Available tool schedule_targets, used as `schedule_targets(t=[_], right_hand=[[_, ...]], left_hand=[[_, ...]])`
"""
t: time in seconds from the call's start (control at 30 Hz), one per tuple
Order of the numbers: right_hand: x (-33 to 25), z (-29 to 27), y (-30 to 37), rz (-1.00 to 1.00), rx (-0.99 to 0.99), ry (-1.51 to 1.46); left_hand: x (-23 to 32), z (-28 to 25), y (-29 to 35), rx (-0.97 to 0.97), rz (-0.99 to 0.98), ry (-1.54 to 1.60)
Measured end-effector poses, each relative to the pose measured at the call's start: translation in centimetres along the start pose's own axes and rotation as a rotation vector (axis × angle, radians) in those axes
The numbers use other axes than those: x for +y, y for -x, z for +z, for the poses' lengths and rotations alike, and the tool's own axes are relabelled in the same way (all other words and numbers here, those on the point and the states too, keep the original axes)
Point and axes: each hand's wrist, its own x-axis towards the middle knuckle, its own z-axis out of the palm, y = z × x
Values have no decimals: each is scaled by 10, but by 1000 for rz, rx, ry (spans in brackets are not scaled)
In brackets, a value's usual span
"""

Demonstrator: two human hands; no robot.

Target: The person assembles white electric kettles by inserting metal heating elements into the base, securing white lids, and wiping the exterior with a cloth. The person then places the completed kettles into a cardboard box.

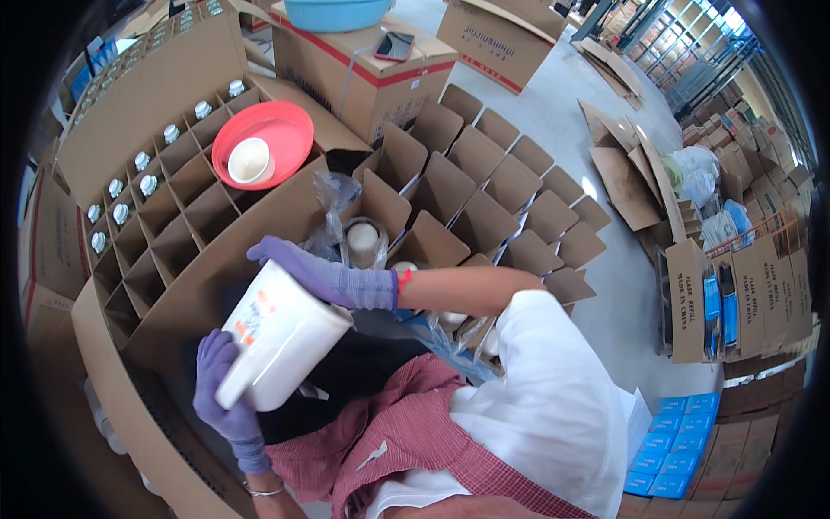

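A white jug-like container (pixel 290 333) with a side handle and small orange markings lies tilted in front of me, held between both hands. My left hand (pixel 225 394), in a purple glove, is closed around its handle side. Over the opposite, upper side curves my right hand (pixel 324 277), gloved the same, its palm and fingers pressed on the wall. The inside of the container is out of sight. Just beyond my right wrist, a round whitish piece in clear plastic wrap (pixel 363 240) sits among cardboard dividers.
A divided carton (pixel 177 173) at left holds several silver-tipped bottles (pixel 147 184). On it rests a red basin (pixel 290 130) with a white cup (pixel 251 162). Empty dividers (pixel 475 156) spread to the right. Behind stands a carton (pixel 346 78) bearing a blue basin (pixel 337 13) and a phone (pixel 395 46).
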Motion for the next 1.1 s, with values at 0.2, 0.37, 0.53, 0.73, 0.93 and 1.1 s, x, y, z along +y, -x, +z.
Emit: schedule_targets(t=[0.2, 0.37, 0.53, 0.73, 0.93, 1.1], right_hand=[[-41, -6, 10, -512, -66, -224], [27, 3, 2, 236, 10, -566], [-49, -21, -5, -811, -82, 157], [59, -15, -16, -263, -141, -246], [-16, -11, -11, -456, -134, -164], [22, 1, 1, 172, 21, -651]], left_hand=[[-10, -18, -3, 87, -450, 238], [2, -4, -24, -88, -69, -87], [-5, -17, -22, 12, -455, 327], [-27, 4, -21, -6, -184, 131], [-7, -2, -26, 173, -494, 397], [-1, -5, -51, -212, 185, -261]])
